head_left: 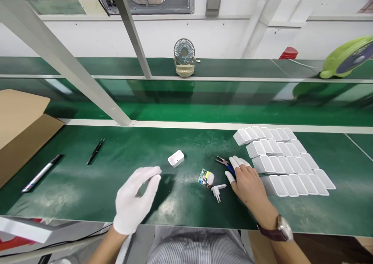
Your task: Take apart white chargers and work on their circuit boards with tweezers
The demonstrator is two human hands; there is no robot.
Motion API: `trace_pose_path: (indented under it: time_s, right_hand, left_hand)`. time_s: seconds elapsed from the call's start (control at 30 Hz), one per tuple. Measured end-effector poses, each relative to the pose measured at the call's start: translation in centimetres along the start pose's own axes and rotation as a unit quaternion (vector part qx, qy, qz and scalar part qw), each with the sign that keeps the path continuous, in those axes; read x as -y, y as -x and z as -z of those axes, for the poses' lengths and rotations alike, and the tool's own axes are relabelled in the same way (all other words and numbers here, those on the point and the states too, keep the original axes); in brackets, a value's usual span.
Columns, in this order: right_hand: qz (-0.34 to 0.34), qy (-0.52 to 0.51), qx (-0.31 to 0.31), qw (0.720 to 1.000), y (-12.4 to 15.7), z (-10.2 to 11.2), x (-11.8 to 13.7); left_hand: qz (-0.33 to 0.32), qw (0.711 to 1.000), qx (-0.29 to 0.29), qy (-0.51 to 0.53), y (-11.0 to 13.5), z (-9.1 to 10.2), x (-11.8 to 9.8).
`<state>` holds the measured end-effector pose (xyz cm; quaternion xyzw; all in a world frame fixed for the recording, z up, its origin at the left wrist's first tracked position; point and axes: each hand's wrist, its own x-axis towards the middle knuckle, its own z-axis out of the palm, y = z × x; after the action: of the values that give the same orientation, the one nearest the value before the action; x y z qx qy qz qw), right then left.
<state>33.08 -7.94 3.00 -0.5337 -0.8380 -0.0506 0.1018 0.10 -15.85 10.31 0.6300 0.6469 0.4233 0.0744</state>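
My left hand [136, 198], in a white glove, hovers over the front of the bench. Its thumb and fingertips come together in a loose pinch with nothing visible in it. White finger cots cover the fingertips of my right hand [247, 180], which is closed over the blue handles of small pliers [223, 161]; the handles are mostly hidden. Left of that hand lies a small circuit board [204, 178] with yellow and white parts. Touching it is a white plastic plug piece [217, 191] with prongs. A white open housing [176, 158] rests beyond my left hand.
Several rows of white housings [285, 163] stand right of my right hand. A black pen [95, 151], a marker [42, 173] and a cardboard box [26, 128] are at left. A slanted metal post [87, 85] rises behind; a small fan [184, 56] sits on the shelf.
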Motion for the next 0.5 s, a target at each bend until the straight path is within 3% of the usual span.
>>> trace_pose_path:
  time_s: [0.13,0.23,0.3,0.37,0.5]
  right_hand:
    - [-0.003,0.021,0.000,1.000,-1.1,-0.5,-0.1]
    - [-0.053,-0.121,-0.076,0.988,-2.3,1.2,1.4]
    - [-0.086,-0.309,-0.092,0.943,-3.1,2.9,3.0]
    - [-0.093,-0.475,-0.062,0.873,-3.8,4.6,4.9]
    - [-0.110,-0.627,-0.012,0.771,-5.1,6.5,9.1]
  left_hand:
    - [-0.052,0.989,0.114,0.077,0.1,-1.0,-2.4]
    - [-0.074,0.972,0.186,0.122,-0.1,-2.2,-4.2]
    - [-0.084,0.971,0.183,0.126,-0.2,-3.3,-5.0]
    - [-0.077,0.974,0.181,0.115,-0.2,-4.5,-5.3]
    - [-0.046,0.971,0.186,0.142,-0.1,-6.4,-4.7]
